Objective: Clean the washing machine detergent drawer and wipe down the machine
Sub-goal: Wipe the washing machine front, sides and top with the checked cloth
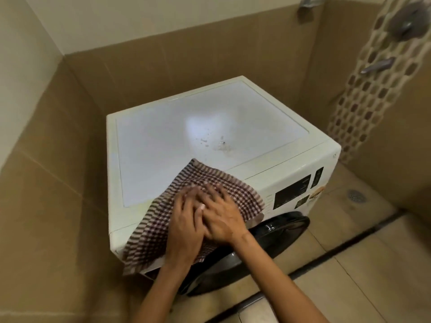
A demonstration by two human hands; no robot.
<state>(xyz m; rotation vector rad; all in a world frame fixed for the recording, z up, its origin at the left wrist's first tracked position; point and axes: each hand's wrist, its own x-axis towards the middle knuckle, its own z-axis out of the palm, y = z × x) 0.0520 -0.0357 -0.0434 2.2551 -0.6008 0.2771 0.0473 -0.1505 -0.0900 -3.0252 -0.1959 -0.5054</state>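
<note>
We log: left hand [184, 229] and right hand [224, 220], fingers straight, overlapping, pressing checked cloth [149, 229] on washing machine [163, 141] top.

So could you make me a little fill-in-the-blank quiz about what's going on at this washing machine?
The left hand and right hand press flat on the checked ____.
It hangs over the washing machine's ____ edge.
Dirty specks dot the machine's ____ surface.
The floor drain lies to the machine's ____.
Missing: cloth; front; top; right.
</note>
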